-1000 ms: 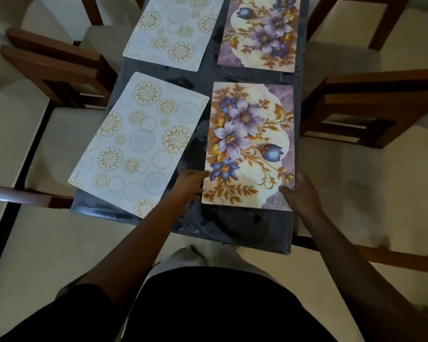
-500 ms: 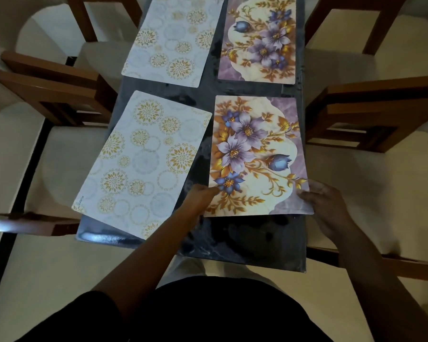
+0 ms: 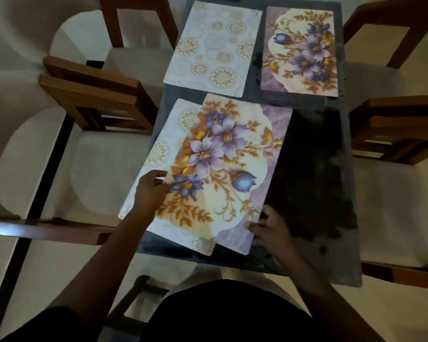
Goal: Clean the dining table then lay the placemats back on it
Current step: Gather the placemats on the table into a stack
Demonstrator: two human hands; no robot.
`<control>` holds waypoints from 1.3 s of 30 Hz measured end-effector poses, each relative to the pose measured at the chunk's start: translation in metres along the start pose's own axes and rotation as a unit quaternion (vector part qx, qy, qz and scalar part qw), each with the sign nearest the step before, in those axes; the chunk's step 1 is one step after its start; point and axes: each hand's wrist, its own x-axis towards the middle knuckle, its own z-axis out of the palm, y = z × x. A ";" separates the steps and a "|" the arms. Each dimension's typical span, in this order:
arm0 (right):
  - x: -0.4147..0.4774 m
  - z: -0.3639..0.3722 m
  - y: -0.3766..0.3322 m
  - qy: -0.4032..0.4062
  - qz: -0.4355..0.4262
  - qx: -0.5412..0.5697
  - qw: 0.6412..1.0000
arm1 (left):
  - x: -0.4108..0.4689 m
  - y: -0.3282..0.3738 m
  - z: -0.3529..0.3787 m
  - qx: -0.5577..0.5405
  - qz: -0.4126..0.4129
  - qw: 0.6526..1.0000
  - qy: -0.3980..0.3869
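Left hand (image 3: 150, 191): fingers curled at the left long edge of the near floral placemat (image 3: 227, 169), pinching that edge towards its near end. Right hand (image 3: 269, 228): set at the mat's near right corner, one finger lying on the printed face and the others closed round the edge. This hand is in shadow, so the finer detail of the grip cannot be made out.

The near floral placemat sits askew across the near left part of the dining table (image 3: 316, 181). It covers most of the near patterned placemat (image 3: 158, 149), a white mat with gold medallions. Only that mat's left strip and a near corner show beneath. Whether the floral mat lies flat on the lower one or is held slightly clear of it cannot be determined.

The near right part of the dark table top is bare. At the far end, the far patterned placemat (image 3: 215, 45) and the far floral placemat (image 3: 299, 50) lie side by side, apart from one another. The left chair (image 3: 92, 95) and the right chair (image 3: 395, 114), both wooden, flank the table.
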 end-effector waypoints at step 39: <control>0.085 -0.051 -0.064 0.158 0.007 -0.160 0.974 | 0.094 0.075 0.055 0.060 0.108 0.990 -0.069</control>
